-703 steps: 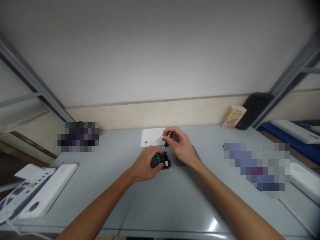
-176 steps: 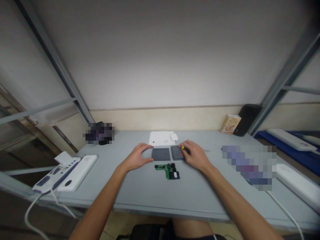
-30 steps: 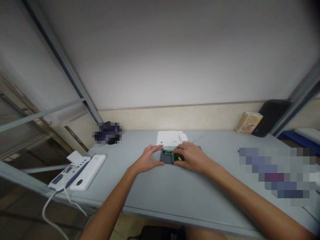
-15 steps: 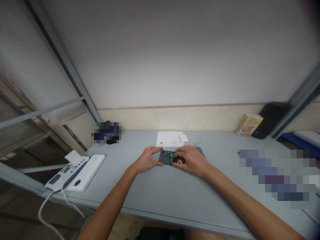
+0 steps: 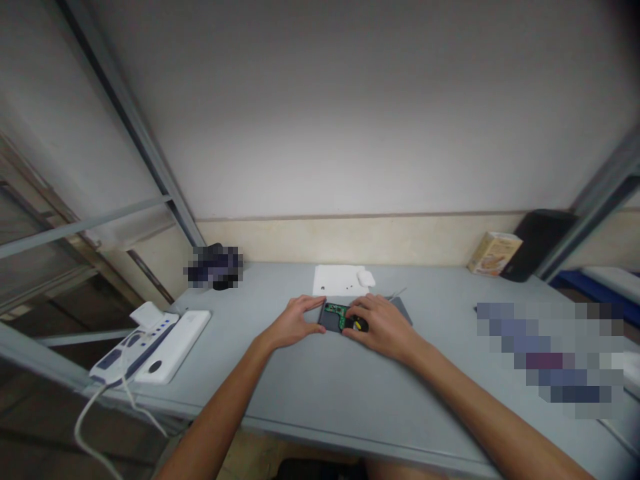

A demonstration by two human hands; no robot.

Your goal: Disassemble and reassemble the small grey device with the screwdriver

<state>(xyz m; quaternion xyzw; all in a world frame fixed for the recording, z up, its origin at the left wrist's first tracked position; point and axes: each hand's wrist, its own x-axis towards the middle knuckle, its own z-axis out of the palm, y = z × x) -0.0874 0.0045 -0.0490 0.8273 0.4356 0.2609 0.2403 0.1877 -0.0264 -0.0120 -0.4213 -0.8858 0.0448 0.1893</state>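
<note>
A small opened dark grey electronic device lies on the table with its green circuit board showing. My left hand grips its left end, thumb on the near edge and fingers on the far one. At the right end my right hand is curled over the device, fingers and thumb around a black part with a yellow mark; what that part is I cannot make out. A flat dark grey panel pokes out beyond the right hand, which hides the rest of it.
Behind the device lies a white sheet with tiny dark pieces and a white rounded case. A power strip and a white slab sit at left. A carton and a black speaker-like object stand at back right.
The view has shifted slightly. My right hand and the black part have moved a little against the device; more of the dark panel shows at right. My left hand keeps its grip.
</note>
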